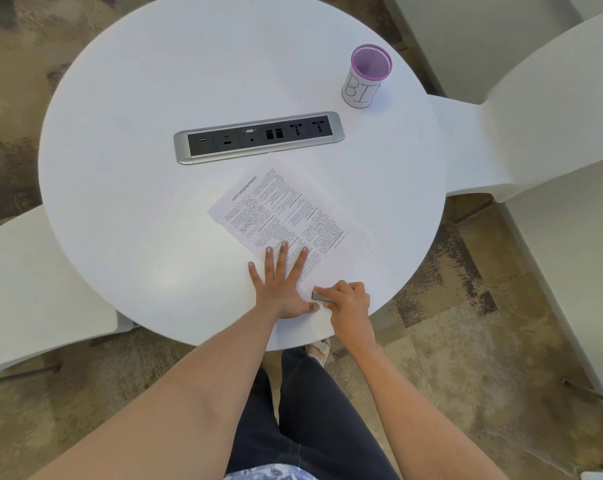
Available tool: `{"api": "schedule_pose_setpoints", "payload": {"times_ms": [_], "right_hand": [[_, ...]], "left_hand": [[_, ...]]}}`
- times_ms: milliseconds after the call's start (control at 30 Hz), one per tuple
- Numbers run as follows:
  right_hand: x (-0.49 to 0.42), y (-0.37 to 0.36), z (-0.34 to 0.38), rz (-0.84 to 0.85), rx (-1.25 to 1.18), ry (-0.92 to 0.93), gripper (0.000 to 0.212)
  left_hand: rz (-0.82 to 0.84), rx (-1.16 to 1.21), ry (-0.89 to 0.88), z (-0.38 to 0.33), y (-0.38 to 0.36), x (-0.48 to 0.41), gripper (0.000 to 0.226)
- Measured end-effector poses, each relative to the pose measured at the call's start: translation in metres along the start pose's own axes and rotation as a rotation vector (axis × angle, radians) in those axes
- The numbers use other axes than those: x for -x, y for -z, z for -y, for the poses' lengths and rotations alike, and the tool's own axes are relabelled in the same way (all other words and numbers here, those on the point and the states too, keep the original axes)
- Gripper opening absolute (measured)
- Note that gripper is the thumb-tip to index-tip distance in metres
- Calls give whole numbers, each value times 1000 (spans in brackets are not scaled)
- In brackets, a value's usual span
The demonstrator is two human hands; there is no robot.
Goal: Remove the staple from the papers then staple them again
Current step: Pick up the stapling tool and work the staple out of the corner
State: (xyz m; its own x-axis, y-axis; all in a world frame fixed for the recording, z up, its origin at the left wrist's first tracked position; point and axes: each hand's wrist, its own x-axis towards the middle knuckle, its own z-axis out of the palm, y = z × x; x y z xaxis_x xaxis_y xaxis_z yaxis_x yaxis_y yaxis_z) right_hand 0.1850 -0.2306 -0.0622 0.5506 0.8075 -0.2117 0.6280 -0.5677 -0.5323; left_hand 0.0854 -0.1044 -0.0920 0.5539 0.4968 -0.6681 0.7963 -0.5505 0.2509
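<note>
A set of printed papers (pixel 286 206) lies slanted on the round white table (pixel 137 209), its near corner by the table's front edge. My left hand (pixel 281 285) rests flat on the near part of the papers, fingers spread. My right hand (pixel 348 301) is closed around a small grey metal tool (pixel 322 297), which looks like a staple remover or small stapler, and presses its tip onto the near corner of the papers. The staple itself is too small to see.
A silver and black power socket strip (pixel 258 137) is set into the table just beyond the papers. A purple mesh cup labelled "BIN" (pixel 366 77) stands at the far right. White chairs (pixel 535 109) flank the table on both sides.
</note>
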Motion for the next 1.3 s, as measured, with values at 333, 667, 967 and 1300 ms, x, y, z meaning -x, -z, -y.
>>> {"api": "schedule_pose_setpoints", "payload": {"times_ms": [333,667,967,1300], "right_hand": [[-5,1,4,36,-43,40,34],[2,5,9,-108,-285,-141,40],[-6,11,-2,-17,-98,-166,38],[-10,12,-6,61,-10,-204,40]], "left_hand": [[-4,-5,2,0,1,0,121],[7,-1,4,1,0,0,124],[-42,1,-23,3,-3,0,125],[-227,-295,-288,28,6,10,104]]}}
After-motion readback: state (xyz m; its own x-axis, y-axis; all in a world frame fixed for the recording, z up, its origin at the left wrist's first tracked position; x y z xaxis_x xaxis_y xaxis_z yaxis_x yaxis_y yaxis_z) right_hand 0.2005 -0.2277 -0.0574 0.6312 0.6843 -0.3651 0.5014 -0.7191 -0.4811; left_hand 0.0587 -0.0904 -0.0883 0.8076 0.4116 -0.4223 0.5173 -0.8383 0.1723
